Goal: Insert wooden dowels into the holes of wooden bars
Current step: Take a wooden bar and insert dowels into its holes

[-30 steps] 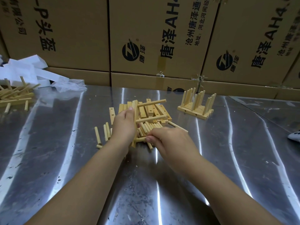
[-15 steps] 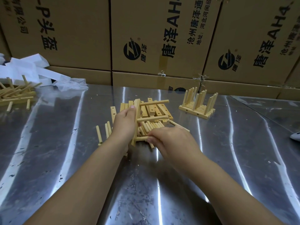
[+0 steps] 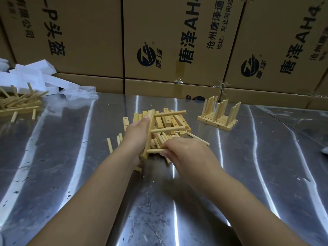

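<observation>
My left hand [image 3: 135, 137] grips a wooden bar [image 3: 149, 132] held on end, tilted, above the metal table. Two dowels stick out of the bar to the right, an upper dowel [image 3: 170, 113] and a middle dowel [image 3: 167, 129]. My right hand [image 3: 184, 151] pinches a third dowel [image 3: 154, 150] whose left end meets the bar near its lower end. Behind the hands lies a pile of loose bars [image 3: 174, 121] and loose dowels [image 3: 162, 138].
A stack of bars with upright dowels [image 3: 219, 115] stands at the back right. More bars and dowels [image 3: 17, 105] lie at the far left beside white foam pieces [image 3: 33, 75] and clear plastic wrap. Cardboard boxes [image 3: 177, 41] wall the back of the steel table [image 3: 159, 201].
The bar and both hands have stayed almost in place. My right hand has kept the lower dowel against the bar.
</observation>
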